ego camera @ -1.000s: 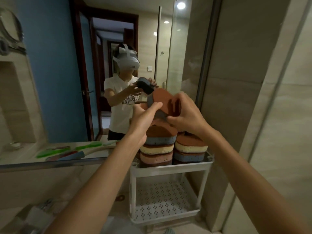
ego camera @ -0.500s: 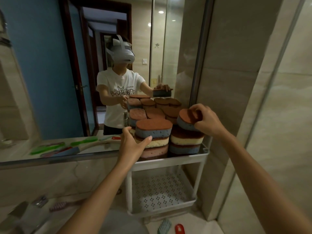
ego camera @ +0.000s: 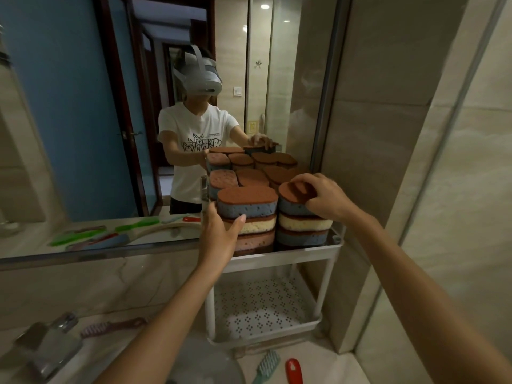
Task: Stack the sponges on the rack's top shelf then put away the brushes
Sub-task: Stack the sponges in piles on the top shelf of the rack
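The blue sponge [ego camera: 295, 199], in the air a second ago, now tops the right stack on the rack [ego camera: 282, 254], right hand [ego camera: 322, 198] fingers still grasping it, left hand [ego camera: 221, 231] released against the left stack (brushes [ego camera: 267, 365] wait below the rack).

Sponges [ego camera: 247, 202] sit in two front stacks on the white rack's [ego camera: 288, 252] top shelf, brown scrub side up, with blue, cream and pinkish layers, more behind. Lower perforated shelf is bare. Teal brush [ego camera: 267, 365], red one [ego camera: 294, 370] and purple one [ego camera: 112, 327] lie on the counter.
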